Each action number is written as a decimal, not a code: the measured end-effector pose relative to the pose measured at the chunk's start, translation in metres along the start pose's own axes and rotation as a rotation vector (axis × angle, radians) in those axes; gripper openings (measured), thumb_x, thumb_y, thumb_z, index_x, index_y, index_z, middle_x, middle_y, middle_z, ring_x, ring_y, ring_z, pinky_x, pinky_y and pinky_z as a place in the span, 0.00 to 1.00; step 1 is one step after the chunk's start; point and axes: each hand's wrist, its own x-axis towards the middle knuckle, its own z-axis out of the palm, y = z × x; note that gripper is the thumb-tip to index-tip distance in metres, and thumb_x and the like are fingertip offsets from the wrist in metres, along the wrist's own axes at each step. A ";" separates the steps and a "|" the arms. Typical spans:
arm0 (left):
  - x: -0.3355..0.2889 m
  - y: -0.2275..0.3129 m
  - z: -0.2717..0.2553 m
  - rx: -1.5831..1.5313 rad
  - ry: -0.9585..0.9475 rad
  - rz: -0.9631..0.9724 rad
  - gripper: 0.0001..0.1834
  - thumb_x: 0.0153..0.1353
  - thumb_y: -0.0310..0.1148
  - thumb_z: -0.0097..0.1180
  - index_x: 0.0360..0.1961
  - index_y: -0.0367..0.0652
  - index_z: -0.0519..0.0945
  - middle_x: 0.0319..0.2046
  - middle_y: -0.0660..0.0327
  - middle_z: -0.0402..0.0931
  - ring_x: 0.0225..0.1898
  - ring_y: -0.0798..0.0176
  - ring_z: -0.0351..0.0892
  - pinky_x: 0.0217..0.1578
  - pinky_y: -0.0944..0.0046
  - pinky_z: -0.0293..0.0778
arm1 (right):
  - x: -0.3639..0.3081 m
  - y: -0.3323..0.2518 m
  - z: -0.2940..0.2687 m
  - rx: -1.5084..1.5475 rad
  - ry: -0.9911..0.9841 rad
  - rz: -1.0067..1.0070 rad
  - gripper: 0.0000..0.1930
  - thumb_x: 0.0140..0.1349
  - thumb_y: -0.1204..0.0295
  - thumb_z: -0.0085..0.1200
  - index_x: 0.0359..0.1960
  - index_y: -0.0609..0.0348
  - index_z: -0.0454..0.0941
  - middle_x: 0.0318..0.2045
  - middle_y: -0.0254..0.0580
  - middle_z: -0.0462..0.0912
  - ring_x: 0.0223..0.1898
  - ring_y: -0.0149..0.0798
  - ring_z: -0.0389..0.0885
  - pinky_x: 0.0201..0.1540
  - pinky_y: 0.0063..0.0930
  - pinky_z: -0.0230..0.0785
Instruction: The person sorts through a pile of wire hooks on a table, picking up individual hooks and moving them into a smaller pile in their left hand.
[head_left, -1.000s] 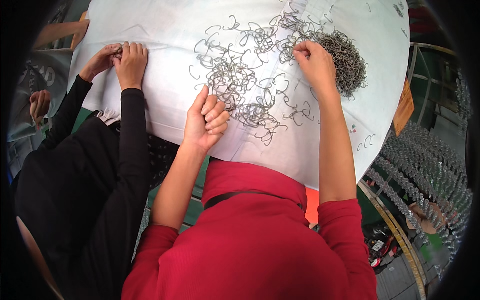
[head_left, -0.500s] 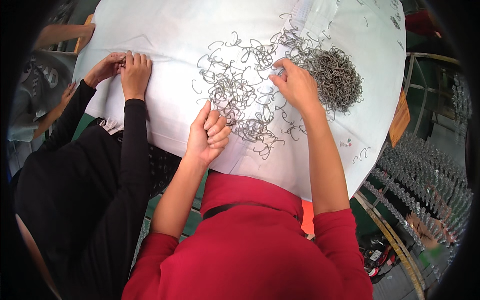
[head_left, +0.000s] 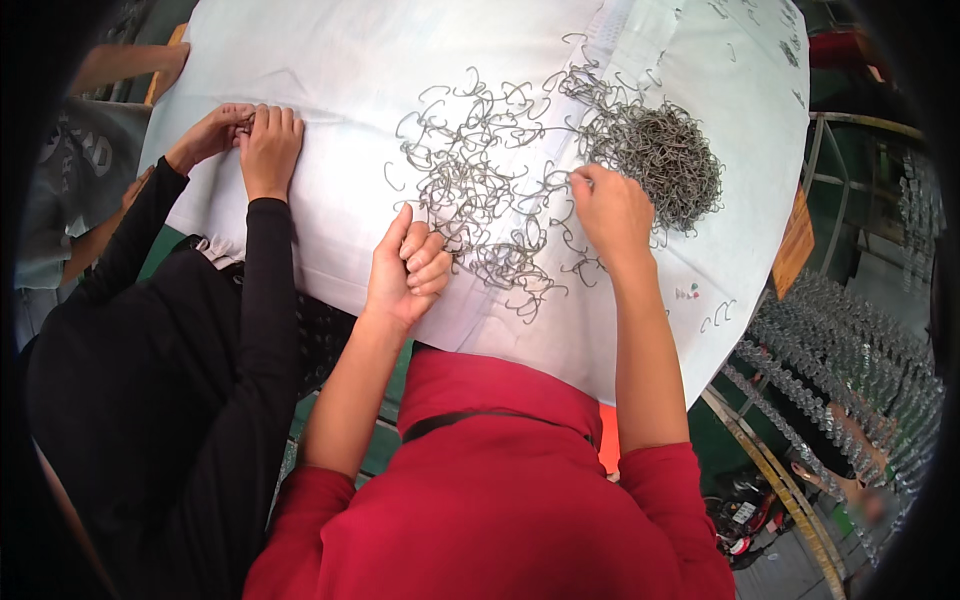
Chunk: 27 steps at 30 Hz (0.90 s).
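Many thin grey wire hooks [head_left: 470, 190] lie loosely spread on the white-covered table [head_left: 350, 180] in front of me. To their right is a dense heap of the same hooks [head_left: 672, 165]. My left hand [head_left: 410, 270] is held closed, palm up, at the near left edge of the spread, its thumb pointing up; whatever its curled fingers hold is hidden. Between the spread and the heap, my right hand [head_left: 612, 212] pinches thumb and forefinger together, with a wire hook at its fingertips.
At left a co-worker in black sleeves works with both hands [head_left: 262, 140] on the table. Another person's arm [head_left: 130, 68] rests at the far left corner. A few hooks [head_left: 722, 315] and small coloured bits [head_left: 688, 292] lie near right. Strings of clear pieces [head_left: 840, 370] hang beyond.
My right hand has drawn back toward me and slightly right, from the hooks beside the heap, and its fingers have closed together. My left hand has shifted only slightly.
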 end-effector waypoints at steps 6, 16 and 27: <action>0.000 0.000 0.004 -0.013 -0.062 -0.015 0.27 0.68 0.46 0.34 0.10 0.52 0.55 0.09 0.70 0.51 0.08 0.76 0.44 0.05 0.77 0.41 | 0.014 -0.016 -0.008 0.145 0.048 -0.090 0.13 0.57 0.67 0.49 0.44 0.45 0.78 0.23 0.48 0.80 0.29 0.50 0.79 0.35 0.41 0.70; -0.002 -0.003 -0.001 -0.043 -0.008 -0.009 0.25 0.68 0.45 0.35 0.12 0.51 0.58 0.10 0.70 0.52 0.09 0.75 0.46 0.05 0.77 0.44 | 0.014 -0.023 -0.009 0.240 -0.147 -0.096 0.11 0.54 0.71 0.48 0.36 0.47 0.81 0.24 0.44 0.81 0.29 0.46 0.79 0.34 0.37 0.70; -0.001 -0.004 0.007 -0.060 0.051 -0.019 0.24 0.68 0.45 0.37 0.14 0.49 0.60 0.12 0.69 0.55 0.10 0.74 0.51 0.05 0.77 0.47 | 0.054 -0.042 0.019 0.139 0.060 -0.230 0.07 0.54 0.67 0.54 0.30 0.55 0.78 0.31 0.41 0.79 0.33 0.43 0.77 0.36 0.36 0.68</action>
